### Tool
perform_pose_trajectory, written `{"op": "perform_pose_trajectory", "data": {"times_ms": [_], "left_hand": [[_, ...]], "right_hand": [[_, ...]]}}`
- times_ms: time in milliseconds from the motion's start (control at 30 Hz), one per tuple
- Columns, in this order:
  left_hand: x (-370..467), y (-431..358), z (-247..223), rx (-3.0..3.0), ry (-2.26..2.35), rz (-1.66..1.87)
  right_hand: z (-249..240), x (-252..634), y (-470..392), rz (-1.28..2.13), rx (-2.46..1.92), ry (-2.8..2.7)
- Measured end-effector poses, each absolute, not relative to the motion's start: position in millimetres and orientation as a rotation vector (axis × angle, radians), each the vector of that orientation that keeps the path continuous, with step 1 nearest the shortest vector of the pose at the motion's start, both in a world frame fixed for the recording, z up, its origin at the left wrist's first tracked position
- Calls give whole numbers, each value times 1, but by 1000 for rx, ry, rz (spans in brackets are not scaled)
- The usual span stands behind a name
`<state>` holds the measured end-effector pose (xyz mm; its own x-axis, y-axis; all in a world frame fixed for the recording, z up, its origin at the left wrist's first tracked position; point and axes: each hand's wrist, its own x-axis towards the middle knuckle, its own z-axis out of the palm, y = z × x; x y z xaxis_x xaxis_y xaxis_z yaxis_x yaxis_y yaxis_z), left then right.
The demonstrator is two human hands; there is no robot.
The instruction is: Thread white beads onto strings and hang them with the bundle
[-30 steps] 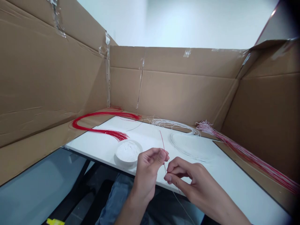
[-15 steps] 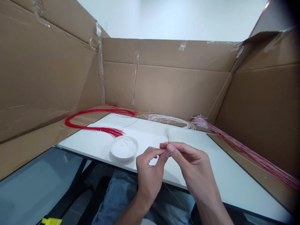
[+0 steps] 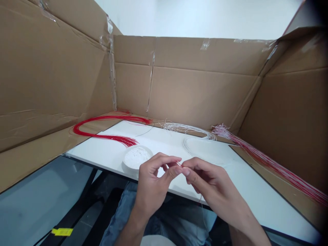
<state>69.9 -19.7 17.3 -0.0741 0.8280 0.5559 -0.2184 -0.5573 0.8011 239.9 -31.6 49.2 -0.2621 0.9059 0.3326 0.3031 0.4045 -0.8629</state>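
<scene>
My left hand (image 3: 156,181) and my right hand (image 3: 212,181) meet fingertip to fingertip over the front edge of the white board. Thin red and white strands (image 3: 179,164) show between them. The right thumb and forefinger pinch the strands, and the left thumb presses close beside them, its forefinger slightly raised. Loose thread ends (image 3: 201,201) hang below my right hand. Just left of my hands, a round white bowl (image 3: 151,152) holds white bits. Behind it curves a bundle of red strands (image 3: 84,125). White strands (image 3: 198,130) lie in a loop beyond my hands.
Red and white strands (image 3: 271,164) run in a long bundle along the right side. Cardboard walls (image 3: 200,92) enclose the white board (image 3: 97,150) at the left, back and right. A yellow tag (image 3: 62,232) is on a cable at the lower left.
The strand that stood upright above my fingertips now slants between them. My left hand has shifted left, and its forefinger has lifted away. Thread ends now hang beneath my right hand.
</scene>
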Motion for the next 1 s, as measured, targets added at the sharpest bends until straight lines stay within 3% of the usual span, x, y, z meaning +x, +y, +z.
{"op": "perform_pose_trajectory", "data": {"times_ms": [1000], "left_hand": [[76, -19, 16, 1363, 734, 1869]], "right_hand": [[53, 233, -37, 911, -1109, -1672]]}}
